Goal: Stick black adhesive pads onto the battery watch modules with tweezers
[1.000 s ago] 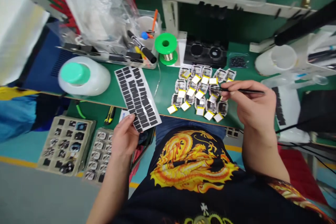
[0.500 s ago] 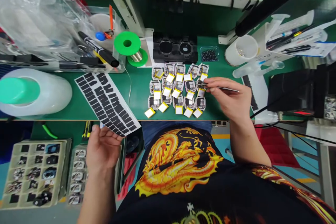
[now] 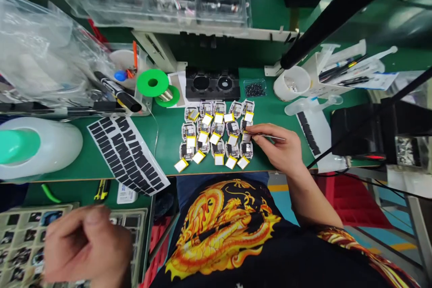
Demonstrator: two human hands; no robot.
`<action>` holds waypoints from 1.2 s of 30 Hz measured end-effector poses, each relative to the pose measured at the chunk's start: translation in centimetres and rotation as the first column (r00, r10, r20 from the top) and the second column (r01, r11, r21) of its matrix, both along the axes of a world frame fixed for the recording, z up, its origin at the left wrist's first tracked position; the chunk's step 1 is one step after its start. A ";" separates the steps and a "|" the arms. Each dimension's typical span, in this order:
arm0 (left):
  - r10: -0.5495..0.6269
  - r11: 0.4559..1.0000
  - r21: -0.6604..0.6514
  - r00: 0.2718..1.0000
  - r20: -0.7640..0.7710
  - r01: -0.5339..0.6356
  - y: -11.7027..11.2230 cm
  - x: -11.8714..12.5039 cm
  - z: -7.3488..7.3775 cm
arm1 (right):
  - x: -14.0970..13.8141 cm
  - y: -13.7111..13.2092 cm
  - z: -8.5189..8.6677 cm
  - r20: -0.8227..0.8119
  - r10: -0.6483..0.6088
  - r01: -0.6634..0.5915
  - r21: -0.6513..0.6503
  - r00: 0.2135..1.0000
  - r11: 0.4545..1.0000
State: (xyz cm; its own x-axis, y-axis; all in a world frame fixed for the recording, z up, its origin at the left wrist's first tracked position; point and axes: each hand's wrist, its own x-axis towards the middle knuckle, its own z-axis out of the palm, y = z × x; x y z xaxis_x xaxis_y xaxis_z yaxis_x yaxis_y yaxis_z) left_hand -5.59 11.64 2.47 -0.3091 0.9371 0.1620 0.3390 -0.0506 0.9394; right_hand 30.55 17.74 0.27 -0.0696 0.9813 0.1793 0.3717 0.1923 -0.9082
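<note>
My right hand [image 3: 277,148] pinches thin metal tweezers [image 3: 270,137], with the tips at the right side of a cluster of small circuit modules with yellow-and-white batteries [image 3: 216,137] on the green bench [image 3: 168,139]. A white sheet of black adhesive pads [image 3: 126,155] lies at the bench's front edge and overhangs it. My left hand [image 3: 86,245] is low at the left, blurred, with its fingers curled, above trays of small parts [image 3: 20,231]. I cannot see anything in it.
A white bottle with a green cap [image 3: 33,146] lies at the left. Behind stand a green solder spool [image 3: 153,84], a black fixture [image 3: 212,83], a box of screws [image 3: 254,87], a white cup [image 3: 292,82] and a black pole [image 3: 337,6]. Plastic bags are piled at the far left.
My left hand has let go of the pad sheet and dropped down over the parts trays. My right hand with the tweezers moved down to the right-hand modules. The view tilted up.
</note>
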 end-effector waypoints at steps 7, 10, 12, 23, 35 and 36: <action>-0.263 0.878 0.240 0.835 -0.483 0.415 2.3 7.0 1.0 | -1.1 1.5 0.8 0.184 0.060 -0.085 0.134 0.981 0.987; -0.337 0.780 0.230 0.700 -0.630 0.583 2.4 8.1 0.0 | -1.8 2.1 0.8 0.195 0.057 -0.085 0.141 0.979 0.986; -0.392 0.741 0.175 0.630 -0.670 0.648 2.8 9.2 -0.5 | -2.0 2.3 0.7 0.185 0.056 -0.083 0.139 0.981 0.987; -0.406 0.725 0.006 0.435 -0.803 0.688 4.0 12.2 -1.9 | -1.3 1.4 0.2 0.186 0.058 -0.100 0.223 0.981 0.970; -0.368 0.736 0.013 0.417 -0.831 0.677 5.0 12.5 -2.4 | -1.4 1.4 -0.1 0.214 0.103 -0.155 0.243 0.971 0.958; -0.371 0.734 0.009 0.411 -0.833 0.680 5.0 12.5 -2.3 | -1.4 1.4 -0.1 0.215 0.104 -0.157 0.246 0.971 0.957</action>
